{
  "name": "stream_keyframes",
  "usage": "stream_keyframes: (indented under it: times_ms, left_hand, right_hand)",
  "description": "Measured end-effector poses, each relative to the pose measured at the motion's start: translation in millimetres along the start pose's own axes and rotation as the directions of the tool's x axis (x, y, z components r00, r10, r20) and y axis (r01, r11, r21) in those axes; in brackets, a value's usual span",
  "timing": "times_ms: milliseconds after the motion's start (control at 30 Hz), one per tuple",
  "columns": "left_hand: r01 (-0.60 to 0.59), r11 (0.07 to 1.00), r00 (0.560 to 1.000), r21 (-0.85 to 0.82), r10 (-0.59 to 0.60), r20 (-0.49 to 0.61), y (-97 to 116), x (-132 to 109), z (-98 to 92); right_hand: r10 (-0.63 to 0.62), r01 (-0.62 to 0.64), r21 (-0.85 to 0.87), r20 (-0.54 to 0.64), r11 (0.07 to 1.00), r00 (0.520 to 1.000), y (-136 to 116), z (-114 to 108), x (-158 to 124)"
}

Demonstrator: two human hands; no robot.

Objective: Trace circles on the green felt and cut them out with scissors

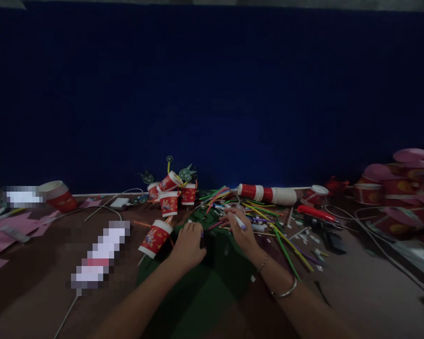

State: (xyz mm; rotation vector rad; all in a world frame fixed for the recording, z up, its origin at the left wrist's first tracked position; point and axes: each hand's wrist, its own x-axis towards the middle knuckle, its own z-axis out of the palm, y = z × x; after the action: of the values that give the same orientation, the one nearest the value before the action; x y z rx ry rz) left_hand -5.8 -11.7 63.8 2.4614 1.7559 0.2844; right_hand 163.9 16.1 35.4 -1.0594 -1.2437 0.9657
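In the head view, my right hand [240, 233] is closed around a white marker [239, 221] with a bluish end, held at a slant. My left hand [190, 242] rests over dark green paper [212, 278] with its fingers curled. A small blue spot shows at its fingertips, but what it holds is hidden. Left of that hand lies a tilted red paper cup [156, 238] with a white rim. Behind it, several red cups [168, 203] with straws and green cut-out shapes are grouped.
Coloured straws [282, 235] and paper scraps lie right of my hands. A stack of cups [282, 195] lies on its side behind them, near a red-handled tool [316, 213]. Decorated cups crowd the far right. At left are pink paper [14, 235], a cable and a pixelated object [102, 254].
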Motion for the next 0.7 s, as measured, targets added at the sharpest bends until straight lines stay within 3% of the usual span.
stream_keyframes:
  times_ms: [67, 133, 200, 267, 333, 400, 533, 700]
  left_hand:
    - [-0.077, 0.995, 0.997, 0.061, 0.079, -0.027, 16, -13, 5.7]
    - [-0.183, 0.98, 0.982, 0.074, 0.179, 0.059, 35, -30, 16.0]
    - [-0.123, 0.988, 0.987, 0.09, 0.112, 0.12, 53, -46, 27.9]
    - [-0.059, 0.994, 0.991, 0.097, 0.046, 0.126, 65, -57, 37.8]
    - [-0.104, 0.993, 0.989, 0.059, 0.097, 0.112, 70, -62, 42.8]
    - [-0.154, 0.988, 0.983, 0.01, 0.153, 0.106, 70, -63, 42.5]
    - [-0.183, 0.983, 0.978, 0.01, 0.181, 0.101, 68, -59, 37.7]
    - [-0.184, 0.953, 0.983, 0.242, 0.177, 0.053, 84, -65, 55.5]
  right_hand:
    - [0.012, -0.012, -0.015, 0.034, 1.0, 0.999, -1, 1, 0]
    - [0.029, -0.025, -0.039, 0.084, 0.999, 0.996, -1, 1, -2]
    - [0.002, 0.017, -0.107, 0.174, 0.994, 0.985, -1, 1, -8]
    - [-0.066, 0.138, -0.212, 0.314, 0.967, 0.947, -2, -1, -17]
    - [-0.131, 0.28, -0.277, 0.456, 0.919, 0.881, -2, -4, -26]
    - [-0.162, 0.348, -0.276, 0.526, 0.896, 0.835, -2, -7, -33]
    - [-0.071, 0.205, -0.207, 0.518, 0.956, 0.853, 5, -10, -38]
    - [0.04, 0.019, -0.123, 0.46, 0.992, 0.887, 15, -10, -35]
